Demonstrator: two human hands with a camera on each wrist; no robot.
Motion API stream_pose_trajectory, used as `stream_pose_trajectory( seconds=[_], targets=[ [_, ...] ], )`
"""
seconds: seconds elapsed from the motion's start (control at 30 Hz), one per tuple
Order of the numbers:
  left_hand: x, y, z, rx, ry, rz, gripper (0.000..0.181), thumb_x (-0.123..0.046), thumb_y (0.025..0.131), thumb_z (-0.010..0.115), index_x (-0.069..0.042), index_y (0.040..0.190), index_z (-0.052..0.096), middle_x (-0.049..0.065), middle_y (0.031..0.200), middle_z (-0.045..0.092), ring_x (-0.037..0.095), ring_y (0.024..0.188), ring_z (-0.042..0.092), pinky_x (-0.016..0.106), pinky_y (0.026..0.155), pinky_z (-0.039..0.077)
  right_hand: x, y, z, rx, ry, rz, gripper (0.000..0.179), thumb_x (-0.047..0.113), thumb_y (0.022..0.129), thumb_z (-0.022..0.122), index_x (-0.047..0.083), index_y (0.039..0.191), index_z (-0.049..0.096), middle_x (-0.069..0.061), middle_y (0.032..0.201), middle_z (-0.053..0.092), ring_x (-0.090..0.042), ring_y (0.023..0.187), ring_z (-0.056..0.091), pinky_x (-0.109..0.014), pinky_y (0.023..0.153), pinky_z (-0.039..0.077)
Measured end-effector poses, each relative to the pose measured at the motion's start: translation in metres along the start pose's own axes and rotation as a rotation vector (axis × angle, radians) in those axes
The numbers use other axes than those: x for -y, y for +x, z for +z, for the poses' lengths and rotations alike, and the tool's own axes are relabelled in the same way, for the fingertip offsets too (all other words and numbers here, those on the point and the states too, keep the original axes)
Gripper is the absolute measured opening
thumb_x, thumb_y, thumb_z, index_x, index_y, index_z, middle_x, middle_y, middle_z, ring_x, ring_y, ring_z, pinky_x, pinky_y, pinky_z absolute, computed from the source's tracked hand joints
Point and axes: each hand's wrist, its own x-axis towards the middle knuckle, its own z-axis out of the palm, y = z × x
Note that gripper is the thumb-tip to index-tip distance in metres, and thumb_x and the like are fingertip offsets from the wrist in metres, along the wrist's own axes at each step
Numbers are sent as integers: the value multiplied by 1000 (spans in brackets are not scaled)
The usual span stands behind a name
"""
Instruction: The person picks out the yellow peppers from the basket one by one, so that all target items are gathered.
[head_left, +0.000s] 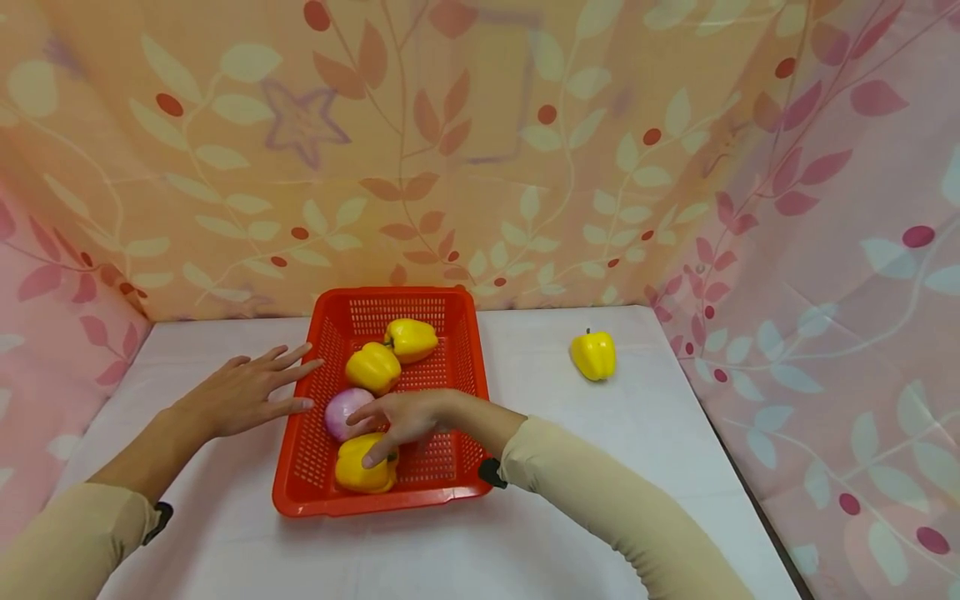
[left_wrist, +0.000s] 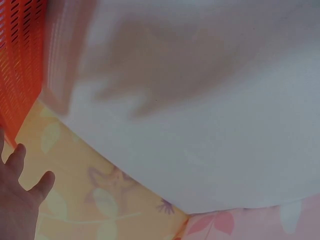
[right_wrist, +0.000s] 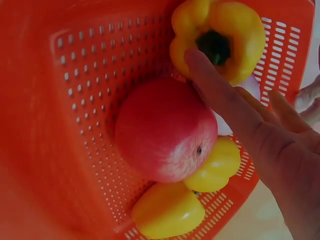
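Over the left part of a red plastic basket, my right hand reaches in with loosely spread fingers. Its fingers lie over a purple onion, and its thumb is over the nearest yellow bell pepper; whether they touch is hard to tell. In the right wrist view, a round red fruit rests beside that pepper; the hand hides it in the head view. Two more yellow bell peppers lie farther back in the basket. My left hand is at the basket's left rim, fingers extended, holding nothing.
Another yellow bell pepper stands alone on the white-covered table, right of the basket. Patterned cloth hangs behind the table and along both sides.
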Motion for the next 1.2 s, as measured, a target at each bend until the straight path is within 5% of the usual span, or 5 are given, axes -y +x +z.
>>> stream_pose_trajectory(
  seconds=[0.33, 0.93, 1.2],
  targets=[
    [1, 1, 1, -7, -4, 13, 72, -66, 84, 45, -27, 144, 33, 7, 151, 24, 43, 134, 23, 71, 95, 23, 3, 16, 7, -5, -171, 17, 71, 25, 76, 75, 23, 139, 42, 15, 135, 45, -4, 123, 37, -28, 108, 26],
    [0, 1, 2, -20, -17, 20, 72, -66, 84, 44, -27, 144, 34, 7, 151, 25, 43, 133, 23, 70, 94, 24, 2, 41, 7, 58, -293, 134, 65, 17, 76, 74, 38, 132, 48, 15, 132, 41, -8, 116, 35, -33, 106, 27],
    [3, -1, 2, -32, -7, 21, 71, -65, 84, 46, -27, 143, 34, 7, 151, 26, 42, 133, 25, 70, 94, 25, 5, 51, 8, 94, -318, 101, 62, 21, 78, 73, 34, 133, 49, 14, 129, 41, -4, 114, 36, -27, 104, 27]
  ],
)
